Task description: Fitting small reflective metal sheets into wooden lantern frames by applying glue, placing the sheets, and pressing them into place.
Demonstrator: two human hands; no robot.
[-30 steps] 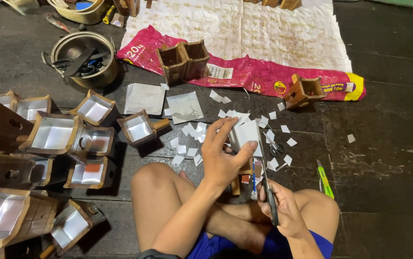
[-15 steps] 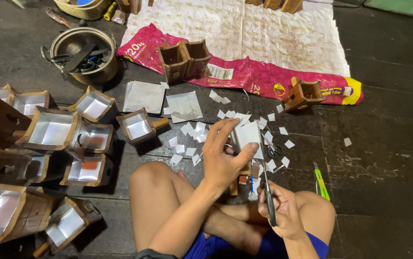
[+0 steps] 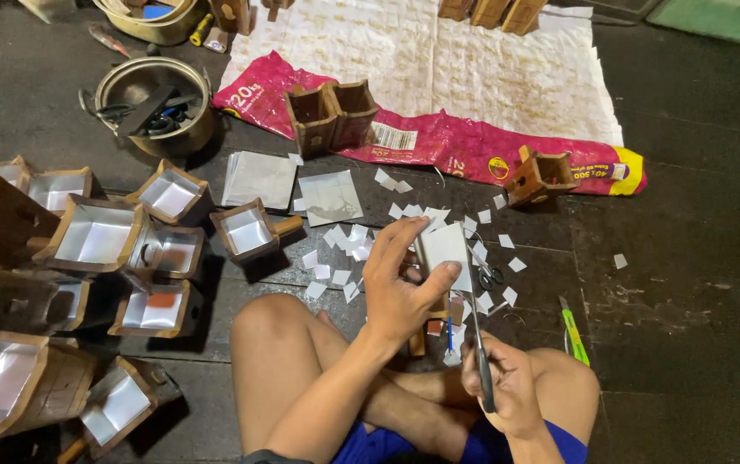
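Head view, person seated cross-legged on a dark plank floor [image 3: 688,326].

Left hand [image 3: 400,288]: raised in front of the knees, fingers curled, thumb pressed against a small white sheet piece [image 3: 449,249]. The piece is pinched between thumb and fingers and held upright above the floor, just over the lap.

Right hand [image 3: 507,391]: closed around the handles of a pair of scissors [image 3: 478,344]. Blades point up toward the lower edge of the sheet piece; whether the blades touch it cannot be told.

Around the hands: many small white offcuts [image 3: 344,249] scattered on the floor between the knees and the pink sack [image 3: 464,150]. A second pair of scissors [image 3: 490,275] lies among the offcuts, just right of the held piece. A green utility knife [image 3: 574,331] lies on the floor right of the right knee.

Left side: a cluster of small wooden boxes lined with silvery sheet [image 3: 95,236], open side up; one more lined box [image 3: 250,230] stands apart, nearer the offcuts. Flat silvery sheets [image 3: 258,179] lie stacked just behind it.

Behind: two unlined wooden boxes [image 3: 331,112] stand on the pink sack, another unlined box [image 3: 540,176] lies tipped at its right end. A round metal pot [image 3: 151,103] holding dark tools sits at upper left
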